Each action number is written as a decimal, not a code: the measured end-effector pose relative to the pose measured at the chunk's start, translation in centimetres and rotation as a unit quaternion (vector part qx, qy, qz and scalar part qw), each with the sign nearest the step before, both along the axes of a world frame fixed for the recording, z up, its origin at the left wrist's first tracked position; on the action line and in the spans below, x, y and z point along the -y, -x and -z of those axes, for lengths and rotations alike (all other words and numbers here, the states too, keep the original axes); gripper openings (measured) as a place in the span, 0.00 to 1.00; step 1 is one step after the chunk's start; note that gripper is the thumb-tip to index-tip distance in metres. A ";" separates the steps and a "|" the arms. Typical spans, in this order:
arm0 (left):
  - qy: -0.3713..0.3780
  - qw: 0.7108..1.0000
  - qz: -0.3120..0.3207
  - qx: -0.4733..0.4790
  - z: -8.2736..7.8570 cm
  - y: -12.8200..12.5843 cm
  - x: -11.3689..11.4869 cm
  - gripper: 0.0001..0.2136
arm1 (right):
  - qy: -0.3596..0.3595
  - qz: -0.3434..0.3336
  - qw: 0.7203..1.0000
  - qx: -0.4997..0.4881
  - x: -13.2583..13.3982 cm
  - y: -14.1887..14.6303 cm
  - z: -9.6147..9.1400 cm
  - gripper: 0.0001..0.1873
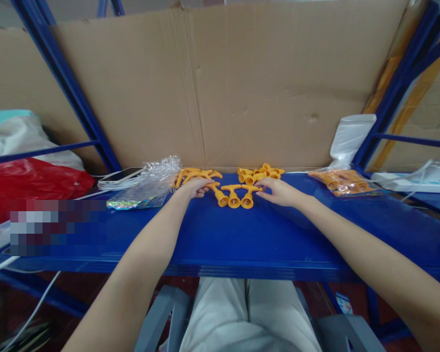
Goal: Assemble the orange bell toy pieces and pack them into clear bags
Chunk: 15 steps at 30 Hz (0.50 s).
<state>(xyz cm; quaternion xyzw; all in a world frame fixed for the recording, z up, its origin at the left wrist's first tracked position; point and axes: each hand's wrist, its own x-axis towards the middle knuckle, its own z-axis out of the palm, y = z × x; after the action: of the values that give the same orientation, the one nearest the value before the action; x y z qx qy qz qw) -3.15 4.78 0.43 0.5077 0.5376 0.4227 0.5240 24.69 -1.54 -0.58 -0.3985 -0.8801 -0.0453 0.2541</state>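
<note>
Three orange T-shaped plastic pieces (233, 195) lie side by side on the blue shelf (242, 239), bell ends toward me. My left hand (195, 187) rests palm down at their left, fingers touching the leftmost piece. My right hand (278, 190) lies at their right, fingertips against the rightmost piece's crossbar. Neither hand lifts anything. More of the same orange pieces sit in two loose heaps just behind, one on the left (196, 175) and one on the right (260, 173).
A crumpled clear plastic bag (150, 186) and a phone (122, 175) with white cable lie to the left. A bag of orange pieces (342, 182) and white plastic (350, 139) sit right. Cardboard (223, 88) backs the shelf. A red bag (25, 188) is far left.
</note>
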 end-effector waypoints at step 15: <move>-0.230 0.885 0.036 -0.403 1.2 -2.4 0.1 0.08 | 0.012 0.045 0.998 0.043 0.0 -0.1 -0.3 0.11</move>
<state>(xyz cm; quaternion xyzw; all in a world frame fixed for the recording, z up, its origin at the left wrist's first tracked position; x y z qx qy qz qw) -0.78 4.64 -0.78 0.7597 0.5714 0.2741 0.1458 24.74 -1.58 -0.25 -0.4385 -0.8717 -0.0630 0.2093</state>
